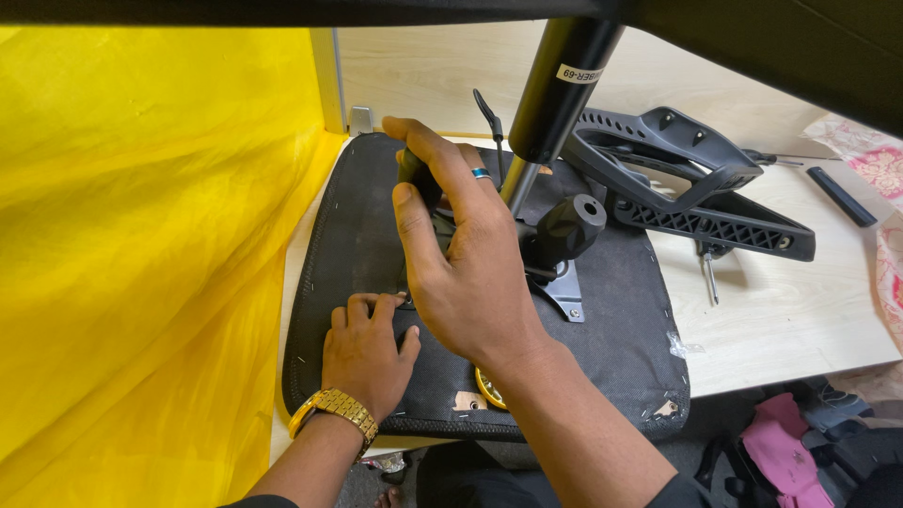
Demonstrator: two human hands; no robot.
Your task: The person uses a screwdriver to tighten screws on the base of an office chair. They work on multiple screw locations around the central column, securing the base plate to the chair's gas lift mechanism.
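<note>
An upturned office chair seat (621, 310), covered in black fabric, lies on a light wooden table (781, 320). A metal mechanism plate (564, 292) with a black knob (576, 222) and a black gas cylinder (555, 94) stands on it. My right hand (461, 254), with a ring, is shut around a black tool handle (414, 174) held upright over the plate. My left hand (365, 353), wearing a gold watch, rests flat on the seat fabric with its fingertips by the plate's edge. The tool's tip is hidden behind my right hand.
Two black plastic armrest frames (687, 179) lie on the table to the right of the seat. A thin metal tool (710, 277) and a black bar (842, 196) lie near them. Yellow cloth (141, 245) fills the left side. Pink and dark items (785, 452) sit on the floor.
</note>
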